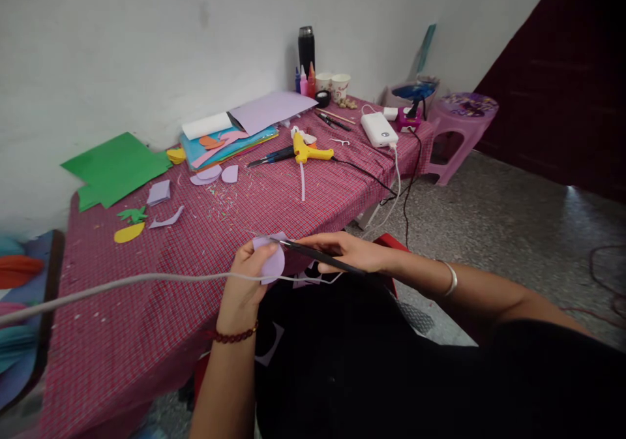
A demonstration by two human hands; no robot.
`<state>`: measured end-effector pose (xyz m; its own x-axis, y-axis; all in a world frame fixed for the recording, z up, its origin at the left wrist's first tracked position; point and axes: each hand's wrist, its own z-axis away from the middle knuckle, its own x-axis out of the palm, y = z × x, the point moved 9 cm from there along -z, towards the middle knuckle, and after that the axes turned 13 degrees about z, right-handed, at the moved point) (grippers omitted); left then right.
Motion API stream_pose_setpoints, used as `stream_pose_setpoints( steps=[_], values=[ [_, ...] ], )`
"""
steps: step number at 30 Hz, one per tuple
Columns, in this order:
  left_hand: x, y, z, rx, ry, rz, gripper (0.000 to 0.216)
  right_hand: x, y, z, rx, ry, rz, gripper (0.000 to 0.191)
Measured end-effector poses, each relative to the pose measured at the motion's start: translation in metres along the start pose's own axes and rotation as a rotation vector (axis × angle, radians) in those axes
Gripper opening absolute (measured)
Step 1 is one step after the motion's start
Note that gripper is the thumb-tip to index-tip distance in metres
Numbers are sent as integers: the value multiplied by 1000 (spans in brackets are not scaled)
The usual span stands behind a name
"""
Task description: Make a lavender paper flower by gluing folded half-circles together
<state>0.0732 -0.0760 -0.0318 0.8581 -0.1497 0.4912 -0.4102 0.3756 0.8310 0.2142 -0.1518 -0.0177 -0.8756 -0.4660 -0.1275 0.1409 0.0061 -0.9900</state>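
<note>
1. Head view, and it's the only one. My left hand is pinched shut on a lilac paper piece, thumb pressed on the front of it. It sits low in the middle of the frame, just off the near edge of the table.
2. My right hand is wrapped tight around the black scissors. The blades point left and the tip touches the top edge of the lilac piece. They look almost closed, but I can't say for sure.
3. The two hands are near each other but not touching, the scissors bridging the gap.
4. A white cable runs from the lower left of the frame across to my left hand and passes right by the paper.
5. Middle of the frame, further up the table: a yellow glue gun, with the spare scissors just to its left.
6. Left of those are a few lilac cut-outs, and further left the green sheets and a yellow cut-out.
7. Behind the glue gun there's a stack of coloured sheets.
8. Upper middle: a black flask and paper cups against the wall, and a white power bank to the right.
9. Upper right, off the table's end, a purple stool stands on the floor.
</note>
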Motion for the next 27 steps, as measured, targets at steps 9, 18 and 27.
stream_pose_setpoints(
  steps=[9, 18, 27],
  values=[
    [3, 0, 3, 17, 36, 38, 20, 0, 3, 0, -14, -31, -4, 68],
    [5, 2, 5, 50, 43, 7, 25, -3, 14, -2, 27, 16, 58, 69],
    [2, 3, 3, 33, 9, -67, 24, -3, 6, 1, 27, 24, 89, 66]
  ],
)
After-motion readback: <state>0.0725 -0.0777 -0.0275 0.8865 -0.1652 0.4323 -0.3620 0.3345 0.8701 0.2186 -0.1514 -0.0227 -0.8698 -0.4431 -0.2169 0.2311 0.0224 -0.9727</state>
